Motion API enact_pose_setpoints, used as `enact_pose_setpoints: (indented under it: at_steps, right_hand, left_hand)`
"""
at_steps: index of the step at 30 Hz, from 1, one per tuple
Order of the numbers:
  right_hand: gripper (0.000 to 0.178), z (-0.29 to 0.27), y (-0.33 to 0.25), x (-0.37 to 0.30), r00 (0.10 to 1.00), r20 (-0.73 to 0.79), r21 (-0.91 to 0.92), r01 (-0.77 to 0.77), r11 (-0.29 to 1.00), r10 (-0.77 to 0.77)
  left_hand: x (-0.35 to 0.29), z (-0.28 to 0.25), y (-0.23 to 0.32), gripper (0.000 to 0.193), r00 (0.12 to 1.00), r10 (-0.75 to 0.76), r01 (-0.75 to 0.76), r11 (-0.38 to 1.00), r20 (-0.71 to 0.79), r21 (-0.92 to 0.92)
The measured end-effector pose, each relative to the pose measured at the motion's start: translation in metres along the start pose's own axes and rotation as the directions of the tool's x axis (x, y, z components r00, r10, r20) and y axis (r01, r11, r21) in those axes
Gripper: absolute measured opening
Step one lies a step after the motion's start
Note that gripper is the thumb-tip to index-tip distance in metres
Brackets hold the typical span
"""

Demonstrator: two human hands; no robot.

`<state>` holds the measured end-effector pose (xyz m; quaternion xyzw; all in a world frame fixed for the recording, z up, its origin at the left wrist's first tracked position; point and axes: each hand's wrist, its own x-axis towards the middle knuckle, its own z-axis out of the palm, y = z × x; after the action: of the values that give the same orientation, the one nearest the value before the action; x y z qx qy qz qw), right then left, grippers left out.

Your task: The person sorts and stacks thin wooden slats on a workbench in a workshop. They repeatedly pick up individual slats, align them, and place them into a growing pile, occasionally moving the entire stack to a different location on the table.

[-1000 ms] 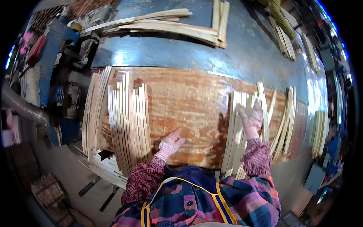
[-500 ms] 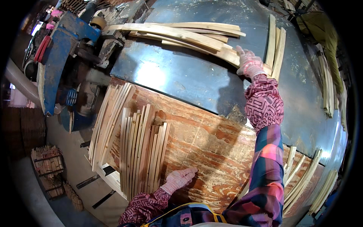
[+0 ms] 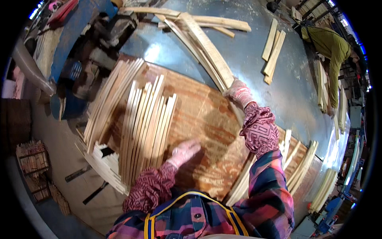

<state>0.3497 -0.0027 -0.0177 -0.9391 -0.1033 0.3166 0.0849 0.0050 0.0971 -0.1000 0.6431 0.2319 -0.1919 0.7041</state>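
We see our right hand (image 3: pixel 238 92), in a pale knit glove, stretched well forward with the arm nearly straight, its patterned sleeve (image 3: pixel 258 129) running back toward our chest. The fingers are curled down over the near end of a long wooden strip (image 3: pixel 207 47), closed on it, and the strip runs away from the hand up and to the left across the blue table top (image 3: pixel 254 75). That strip belongs to a loose bundle of long slats (image 3: pixel 187 20) lying beyond the hand, fanned out at the far end. To the right of this hand and a little farther off lie a few short slats (image 3: pixel 273 49), well apart from it. Our left hand (image 3: pixel 184 151), also gloved, rests close in front of our body with the elbow bent sharply; its fingers lie flat and spread on the brown plywood sheet (image 3: pixel 207 115) and it holds nothing. Just to the left of that hand, almost touching it, sits a stack of curved thin strips (image 3: pixel 149 123) laid side by side, with a second fan of strips (image 3: pixel 109 99) farther left. Below and right of the reaching arm more strips (image 3: pixel 302 167) lie along the sheet's edge. Far off to the right of it, another person in an olive top (image 3: pixel 328 46) bends over the table.
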Motion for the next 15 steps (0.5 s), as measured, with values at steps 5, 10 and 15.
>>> enact_pose_setpoints:
  at_steps: [5, 10, 15]
  right_hand:
    - [0.06, 0.101, 0.062, -0.105, 0.973, 0.086, 0.7, 0.094, 0.708, -0.214]
    - [0.059, 0.175, 0.047, -0.192, 0.992, -0.033, 0.846, 0.094, 0.524, -0.125]
    - [0.052, 0.2, 0.056, -0.192, 0.983, 0.136, 0.975, -0.155, -0.16, -0.128]
  left_hand:
    - [-0.007, 0.006, 0.007, 0.055, 0.998, 0.028, -0.044, 0.953, -0.057, -0.3]
    - [-0.032, 0.039, 0.045, 0.11, 0.958, -0.28, 0.287, 0.926, -0.062, 0.245]
    - [-0.049, 0.044, 0.003, 0.062, 0.998, -0.003, -0.033, 0.842, -0.066, -0.539]
